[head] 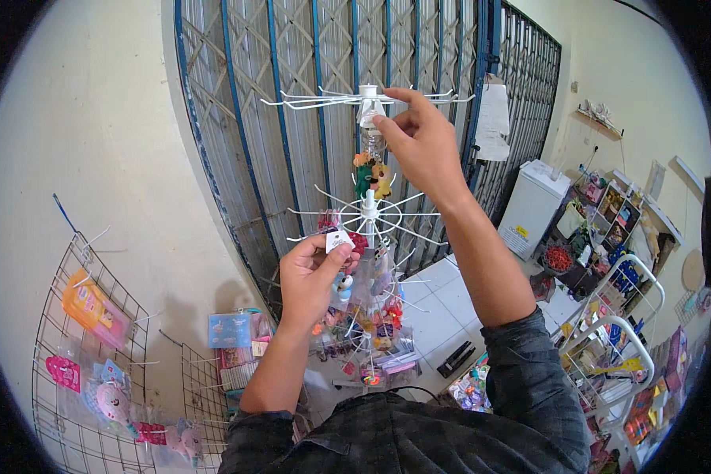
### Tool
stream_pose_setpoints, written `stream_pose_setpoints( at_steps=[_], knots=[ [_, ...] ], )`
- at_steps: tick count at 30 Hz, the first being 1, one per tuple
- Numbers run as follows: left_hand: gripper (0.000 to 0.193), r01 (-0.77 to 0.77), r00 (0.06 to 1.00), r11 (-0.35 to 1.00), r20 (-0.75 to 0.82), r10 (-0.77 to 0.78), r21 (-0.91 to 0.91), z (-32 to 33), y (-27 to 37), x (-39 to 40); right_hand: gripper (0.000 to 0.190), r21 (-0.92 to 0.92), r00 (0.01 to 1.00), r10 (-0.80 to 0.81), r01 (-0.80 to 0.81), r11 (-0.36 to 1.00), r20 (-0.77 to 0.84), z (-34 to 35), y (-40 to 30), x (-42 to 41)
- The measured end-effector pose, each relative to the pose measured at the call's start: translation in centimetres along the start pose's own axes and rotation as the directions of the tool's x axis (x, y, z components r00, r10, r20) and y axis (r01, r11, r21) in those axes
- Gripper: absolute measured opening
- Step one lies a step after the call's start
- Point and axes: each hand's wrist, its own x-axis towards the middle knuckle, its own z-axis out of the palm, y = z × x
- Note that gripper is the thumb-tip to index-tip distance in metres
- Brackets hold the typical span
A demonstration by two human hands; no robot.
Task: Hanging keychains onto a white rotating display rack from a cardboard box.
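Note:
In front of me stands a white wire display rack (370,211) with tiers of spoked hooks. My left hand (311,272) pinches a white header card (339,242) between thumb and fingers, beside the middle tier. Just below that hand is a small blue-and-white figure (344,288) in clear plastic; whether it belongs to the card is unclear. My right hand (423,139) is at the top tier (314,102), index finger by the hub and thumb at the edge of hanging white cards (371,112). Green and yellow figure trinkets (372,178) dangle under those cards.
A folding metal gate (296,142) rises behind the rack. At left, a wire grid panel (53,332) carries packaged goods. A white bin-like unit (533,207) and a white-railed cart (616,349) are on the right. A black object (456,359) lies on the tiled floor.

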Motion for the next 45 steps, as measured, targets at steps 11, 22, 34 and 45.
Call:
stream_pose_setpoints(
  at_steps=[11, 22, 34, 45],
  knots=[
    [0.019, -0.240, 0.970, 0.969, 0.040, 0.238, 0.061, 2.9, 4.5, 4.7, 0.021, 0.383, 0.885, 0.093, -0.290, 0.877, 0.457, -1.7, -2.7, -5.3],
    [0.019, -0.308, 0.951, 0.951, 0.046, 0.306, 0.037, 5.7, 7.6, 10.9, 0.017, 0.395, 0.997, 0.049, -0.069, 0.916, 0.059, -0.7, -3.2, -0.6],
    [0.018, -0.255, 0.967, 0.966, 0.033, 0.254, 0.041, 6.0, 7.1, 12.3, 0.019, 0.284, 0.999, 0.029, -0.022, 0.959, -0.021, 0.0, -1.4, 0.4],
    [0.019, -0.233, 0.972, 0.964, 0.015, 0.233, 0.129, 4.2, 5.9, 12.0, 0.025, 0.193, 0.998, 0.055, -0.051, 0.980, -0.015, 0.2, 0.3, -0.5]
  ],
)
